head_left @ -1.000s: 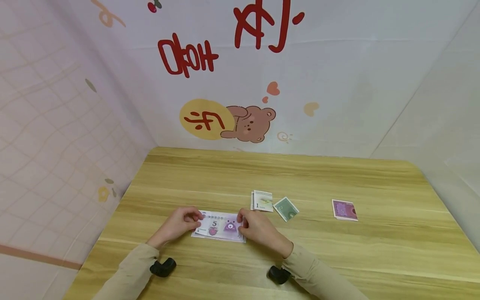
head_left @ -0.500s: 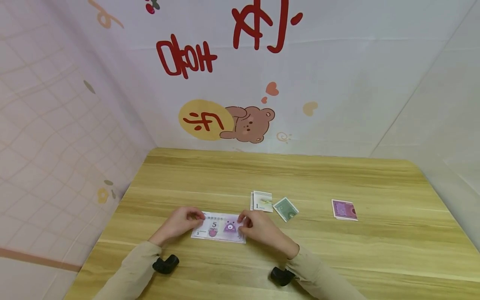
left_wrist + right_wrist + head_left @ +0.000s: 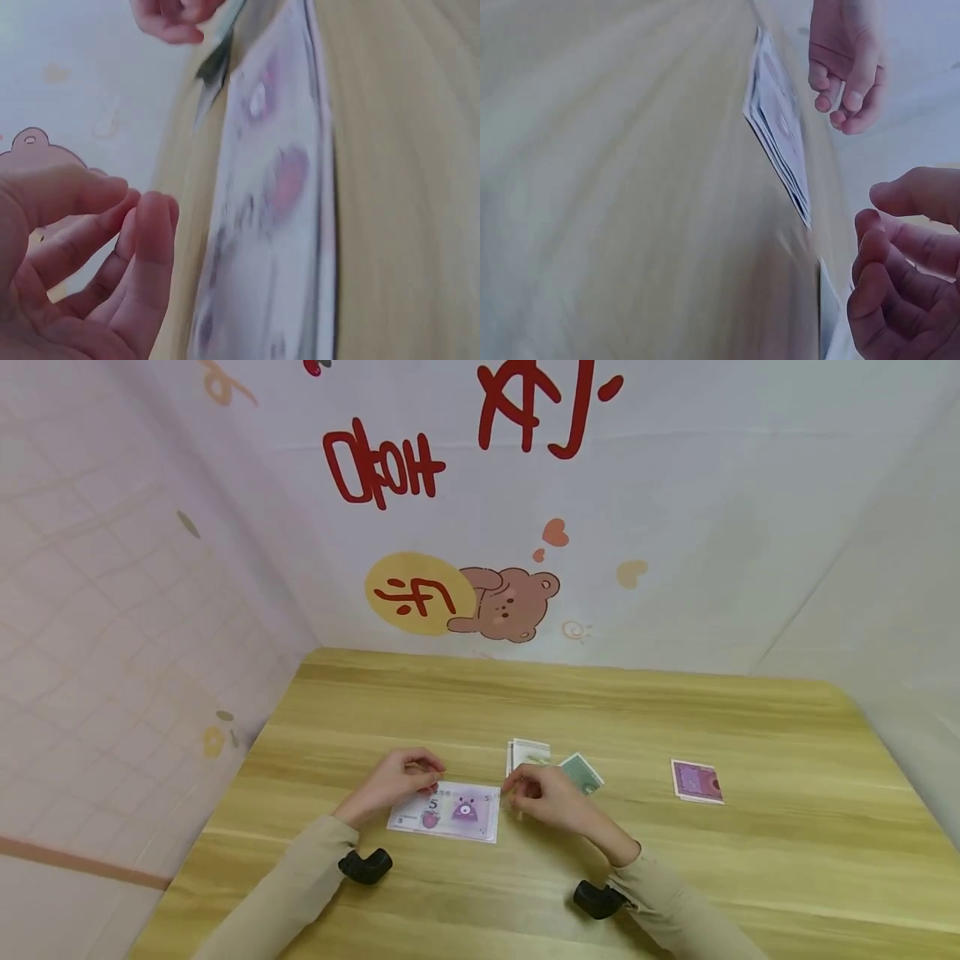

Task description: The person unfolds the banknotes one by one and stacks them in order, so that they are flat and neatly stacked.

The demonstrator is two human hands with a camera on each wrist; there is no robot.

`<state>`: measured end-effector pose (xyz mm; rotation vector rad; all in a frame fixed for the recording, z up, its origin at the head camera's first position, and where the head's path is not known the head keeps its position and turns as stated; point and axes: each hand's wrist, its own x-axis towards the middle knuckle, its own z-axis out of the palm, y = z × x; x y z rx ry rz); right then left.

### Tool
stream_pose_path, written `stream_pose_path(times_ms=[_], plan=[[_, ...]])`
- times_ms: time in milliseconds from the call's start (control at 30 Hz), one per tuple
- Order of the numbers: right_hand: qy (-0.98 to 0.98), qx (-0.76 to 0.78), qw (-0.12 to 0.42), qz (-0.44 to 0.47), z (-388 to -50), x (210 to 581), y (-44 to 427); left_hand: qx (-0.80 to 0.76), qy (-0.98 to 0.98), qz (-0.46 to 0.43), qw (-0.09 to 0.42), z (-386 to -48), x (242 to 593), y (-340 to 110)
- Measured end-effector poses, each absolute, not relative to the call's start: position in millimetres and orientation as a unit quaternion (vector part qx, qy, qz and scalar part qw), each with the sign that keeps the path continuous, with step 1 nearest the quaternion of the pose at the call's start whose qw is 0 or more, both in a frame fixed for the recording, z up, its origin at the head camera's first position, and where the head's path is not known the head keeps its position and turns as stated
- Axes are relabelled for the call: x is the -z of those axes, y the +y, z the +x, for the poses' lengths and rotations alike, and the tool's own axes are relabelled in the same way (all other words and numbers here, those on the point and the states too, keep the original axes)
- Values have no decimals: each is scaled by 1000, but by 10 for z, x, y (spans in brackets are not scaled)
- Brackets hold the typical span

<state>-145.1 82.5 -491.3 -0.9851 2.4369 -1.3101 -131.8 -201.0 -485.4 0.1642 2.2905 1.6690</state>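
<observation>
— "Both hands are coming away from the ends of the purple notes [image 3: 448, 829] they were gripping a moment ago. The left hand [image 3: 392, 785] is shifting right and farther over; the right hand [image 3: 557, 797] is moving off to the right."

— "And the notes, where are they sitting?"

— "They're lying flat on the near part of the wooden table [image 3: 795, 852], left of the middle, stacked with the layered edges showing. The top one is showing a 5 and a purple monster."

— "Is the left hand pinching one?"

— "No, it's hovering over the far left part of the stack, its fingers curling loosely on air alone."

— "And the right?"

— "Its fingers are curling loosely too, pinching nothing, just beside the stack's right end. It's partly hiding the white notes [image 3: 530, 751] and the green note [image 3: 582, 772] lying on the far side of it."

— "What's lying well over to the right?"

— "A couple of magenta notes [image 3: 697, 782], overlapping. Beyond the table's far edge, a brown bear [image 3: 513, 605] is leaning against a yellow disc [image 3: 420, 594] on the printed wall [image 3: 697, 527]."
</observation>
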Motion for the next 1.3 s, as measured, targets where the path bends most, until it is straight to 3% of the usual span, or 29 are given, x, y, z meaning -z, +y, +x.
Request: stream_pose_path(times_ms=[533,967,1300], plan=[[858,449,71,-239,-1581,4968,1060,-615,771,46,160,-1504,4889,-1420],[896,408,29,-171,-1683,5005,1099,-600,787,36,140,-1685,4843,-1187],[912,379,12,-154,-1701,5028,1039,-649,741,24,174,-1694,4890,-1075]])
